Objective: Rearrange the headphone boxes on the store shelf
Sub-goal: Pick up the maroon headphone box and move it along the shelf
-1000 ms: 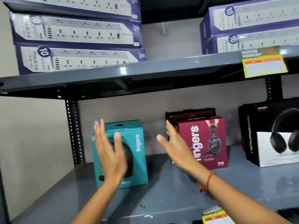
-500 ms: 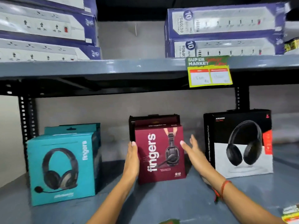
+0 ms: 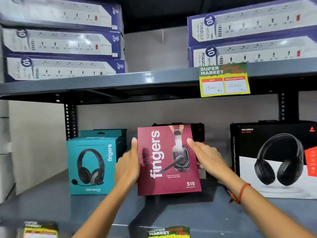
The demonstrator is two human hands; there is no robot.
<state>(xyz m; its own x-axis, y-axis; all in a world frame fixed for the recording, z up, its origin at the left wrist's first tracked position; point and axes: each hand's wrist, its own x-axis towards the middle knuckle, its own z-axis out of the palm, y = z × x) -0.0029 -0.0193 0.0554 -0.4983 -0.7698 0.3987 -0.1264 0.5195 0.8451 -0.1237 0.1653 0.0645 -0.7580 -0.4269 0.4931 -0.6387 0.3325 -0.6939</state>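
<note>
A maroon "fingers" headphone box [image 3: 167,160] is in the middle of the grey shelf [image 3: 51,203], tipped slightly and pulled forward. My left hand [image 3: 128,165] presses its left side and my right hand [image 3: 205,157] presses its right side, so both hold it. Behind it stands a dark box [image 3: 199,133], mostly hidden. To the left is a teal "fingers" headphone box [image 3: 92,165] with another teal box [image 3: 104,133] behind it. A black and white headphone box [image 3: 274,158] stands at the right.
The upper shelf [image 3: 120,81] carries stacks of blue and white power-strip boxes at left [image 3: 60,43] and right [image 3: 253,35]. A yellow price tag [image 3: 223,81] hangs from its edge. More tags [image 3: 169,231] hang on the lower shelf's front edge. A perforated upright [image 3: 70,121] stands at back left.
My hands left the teal box, moved right to the maroon box, closed on its two sides and drew it forward and up toward me. The view shifted right, then closer.
</note>
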